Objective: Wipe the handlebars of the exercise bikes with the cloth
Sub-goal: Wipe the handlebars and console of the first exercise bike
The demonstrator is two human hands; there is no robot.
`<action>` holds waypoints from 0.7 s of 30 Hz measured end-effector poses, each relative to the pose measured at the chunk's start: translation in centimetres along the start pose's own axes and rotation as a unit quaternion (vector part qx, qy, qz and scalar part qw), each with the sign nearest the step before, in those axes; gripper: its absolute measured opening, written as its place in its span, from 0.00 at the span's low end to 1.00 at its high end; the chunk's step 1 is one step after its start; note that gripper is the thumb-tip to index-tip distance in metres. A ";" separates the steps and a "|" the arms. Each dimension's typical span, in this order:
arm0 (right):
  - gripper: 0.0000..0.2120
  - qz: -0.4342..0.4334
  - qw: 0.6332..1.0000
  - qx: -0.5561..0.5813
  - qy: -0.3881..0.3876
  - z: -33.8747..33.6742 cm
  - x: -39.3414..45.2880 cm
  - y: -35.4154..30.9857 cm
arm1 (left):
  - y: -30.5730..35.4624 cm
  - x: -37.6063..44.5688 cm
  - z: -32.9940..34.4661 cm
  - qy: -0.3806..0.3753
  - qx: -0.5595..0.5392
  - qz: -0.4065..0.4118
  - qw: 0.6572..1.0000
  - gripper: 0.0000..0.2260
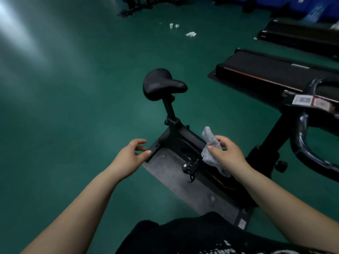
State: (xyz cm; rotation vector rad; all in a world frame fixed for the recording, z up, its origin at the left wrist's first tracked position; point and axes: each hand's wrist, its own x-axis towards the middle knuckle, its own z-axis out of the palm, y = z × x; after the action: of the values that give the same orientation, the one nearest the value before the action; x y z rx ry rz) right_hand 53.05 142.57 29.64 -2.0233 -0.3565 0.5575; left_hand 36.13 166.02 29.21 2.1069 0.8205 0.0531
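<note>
A: Where does the handlebar (302, 143) lie from the person's hands?

B: At about three o'clock from the right hand (227, 153), a black loop curving along the right edge of the view, its long side running roughly from twelve to five o'clock. The right hand is plainly the nearer one; the left hand (134, 154) is well apart from it, out at nine o'clock.

A: And the cloth (211, 147)?

B: Grey, bunched, pinched between the right thumb and fingers, hanging over the bike frame (179, 140) and touching no bar. The left fingers are loosely curled around nothing.

A: So the next move?

B: Probably a reach to the right with the cloth hand; no wiping contact shows yet.

A: The room?

B: A green floor (73, 107) with glare at ten o'clock, treadmills (266, 70) at two o'clock, a grey mat (174, 176) under the bike, the black saddle (161, 85) at twelve o'clock, and white scraps (190, 34) far off near one o'clock
</note>
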 end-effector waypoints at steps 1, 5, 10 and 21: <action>0.10 0.009 1.000 0.000 0.006 0.1 1.1 -0.3 | 0.3 1.7 -0.3 -0.010 0.002 0.006 1.000 0.18; 0.12 0.053 0.997 0.002 0.053 0.7 5.5 -0.5 | 1.0 9.1 -0.9 -0.075 0.028 0.033 0.996 0.19; 0.12 0.111 0.981 0.029 0.155 1.4 9.4 -1.5 | 2.5 18.9 -0.8 -0.165 0.078 0.087 0.979 0.20; 0.13 0.122 0.903 0.027 0.412 -2.7 8.7 -6.1 | 16.1 30.8 5.6 -0.308 0.112 0.321 0.889 0.17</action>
State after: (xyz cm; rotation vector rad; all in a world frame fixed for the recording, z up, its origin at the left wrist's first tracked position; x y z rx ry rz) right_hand 61.78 147.56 34.02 -2.0616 0.4237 -0.1756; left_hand 70.64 172.83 29.93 2.3216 -0.2758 -0.3589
